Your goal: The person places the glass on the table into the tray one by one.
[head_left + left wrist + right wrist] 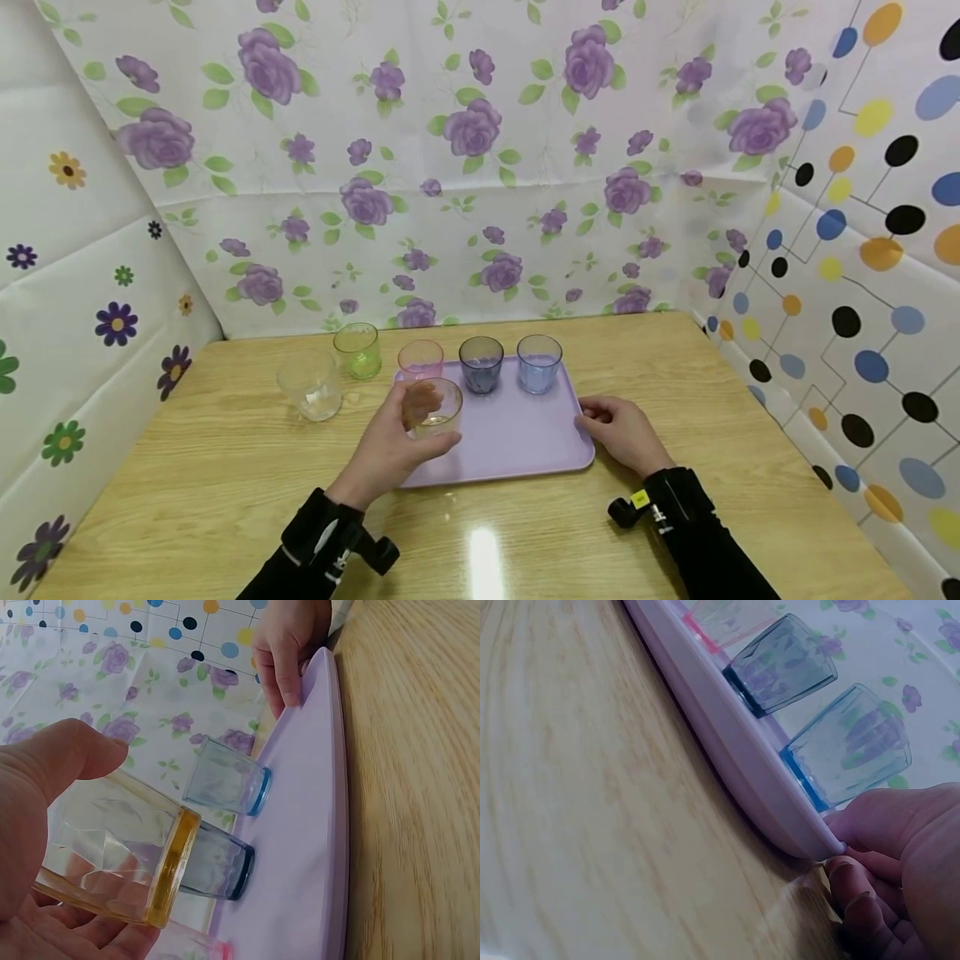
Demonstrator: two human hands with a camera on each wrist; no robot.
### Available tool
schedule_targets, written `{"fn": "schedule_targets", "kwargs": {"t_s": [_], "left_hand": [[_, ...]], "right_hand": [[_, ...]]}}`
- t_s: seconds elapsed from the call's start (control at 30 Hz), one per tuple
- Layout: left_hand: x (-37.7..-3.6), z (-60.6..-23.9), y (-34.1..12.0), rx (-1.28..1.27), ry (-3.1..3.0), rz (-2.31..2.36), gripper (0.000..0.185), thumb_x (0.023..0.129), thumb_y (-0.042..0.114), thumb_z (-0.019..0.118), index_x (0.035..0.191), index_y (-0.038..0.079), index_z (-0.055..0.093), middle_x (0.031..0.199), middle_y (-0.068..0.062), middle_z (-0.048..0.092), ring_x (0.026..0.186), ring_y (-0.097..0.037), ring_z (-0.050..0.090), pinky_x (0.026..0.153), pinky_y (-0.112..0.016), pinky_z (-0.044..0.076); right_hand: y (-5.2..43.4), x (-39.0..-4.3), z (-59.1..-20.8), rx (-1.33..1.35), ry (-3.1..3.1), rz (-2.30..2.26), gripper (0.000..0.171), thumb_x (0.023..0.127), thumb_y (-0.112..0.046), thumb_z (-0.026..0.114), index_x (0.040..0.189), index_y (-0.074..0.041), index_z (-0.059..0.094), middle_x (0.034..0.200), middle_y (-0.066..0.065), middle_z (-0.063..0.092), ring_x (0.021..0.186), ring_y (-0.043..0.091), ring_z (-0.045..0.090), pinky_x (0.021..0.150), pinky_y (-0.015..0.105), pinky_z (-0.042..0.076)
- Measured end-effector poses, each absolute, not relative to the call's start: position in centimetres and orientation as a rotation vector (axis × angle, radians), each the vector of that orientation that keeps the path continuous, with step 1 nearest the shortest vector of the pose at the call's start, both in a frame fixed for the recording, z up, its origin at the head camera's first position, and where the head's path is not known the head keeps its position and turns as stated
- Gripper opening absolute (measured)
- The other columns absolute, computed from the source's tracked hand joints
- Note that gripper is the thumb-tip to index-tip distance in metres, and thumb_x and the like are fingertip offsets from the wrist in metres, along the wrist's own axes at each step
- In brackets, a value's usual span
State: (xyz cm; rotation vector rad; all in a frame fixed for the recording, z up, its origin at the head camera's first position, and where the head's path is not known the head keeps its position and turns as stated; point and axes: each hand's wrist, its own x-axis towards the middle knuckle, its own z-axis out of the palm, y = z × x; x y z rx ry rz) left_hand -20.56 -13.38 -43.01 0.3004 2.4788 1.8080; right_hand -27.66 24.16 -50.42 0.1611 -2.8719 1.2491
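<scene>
My left hand (386, 450) grips an amber-tinted glass cup (432, 407) over the near left part of a lilac tray (517, 442). In the left wrist view the amber cup (120, 851) sits between thumb and fingers, its base a little off the tray (300, 847). A pink cup (420, 358), a dark blue cup (481, 364) and a light blue cup (538, 363) stand in a row along the tray's far edge. My right hand (618, 429) holds the tray's right rim (727, 772), thumb above it and fingers curled below.
A clear cup (310, 385) and a green cup (357, 351) stand on the wooden table (225, 467) left of the tray. Flowered and dotted sheets wall in the table at the left, back and right.
</scene>
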Motion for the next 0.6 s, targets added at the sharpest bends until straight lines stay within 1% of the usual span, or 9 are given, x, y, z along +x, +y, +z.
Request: {"fn": "schedule_targets", "kwargs": {"t_s": [0.3, 0.5, 0.6], "left_hand": [[-20.8, -42.9, -12.2, 0.308, 2.444, 1.826, 0.083, 0.094, 0.019, 0.089, 0.161, 0.007, 0.041, 0.159, -0.019, 0.057, 0.152, -0.037, 0.052, 0.128, -0.058, 0.039], [-21.1, -43.0, -11.4, 0.319, 2.441, 1.842, 0.079, 0.093, 0.017, 0.089, 0.156, 0.006, 0.044, 0.155, -0.021, 0.058, 0.147, -0.035, 0.055, 0.128, -0.056, 0.04], [-21.2, -43.1, -11.0, 0.321, 2.443, 1.849, 0.078, 0.092, 0.016, 0.09, 0.155, 0.005, 0.045, 0.153, -0.021, 0.059, 0.146, -0.035, 0.056, 0.128, -0.056, 0.041]], "right_hand": [[24.3, -27.7, -50.5, 0.164, -2.868, 1.259, 0.041, 0.103, -0.025, 0.077, 0.139, -0.005, 0.075, 0.111, 0.005, 0.076, 0.096, 0.017, 0.066, 0.088, 0.033, 0.053], [24.1, -27.5, -50.3, 0.149, -2.869, 1.27, 0.042, 0.103, -0.026, 0.078, 0.14, -0.005, 0.075, 0.112, 0.007, 0.076, 0.097, 0.017, 0.066, 0.087, 0.03, 0.053], [24.1, -27.4, -50.2, 0.156, -2.869, 1.27, 0.043, 0.103, -0.026, 0.078, 0.14, -0.004, 0.074, 0.113, 0.007, 0.076, 0.097, 0.016, 0.067, 0.087, 0.031, 0.053]]}}
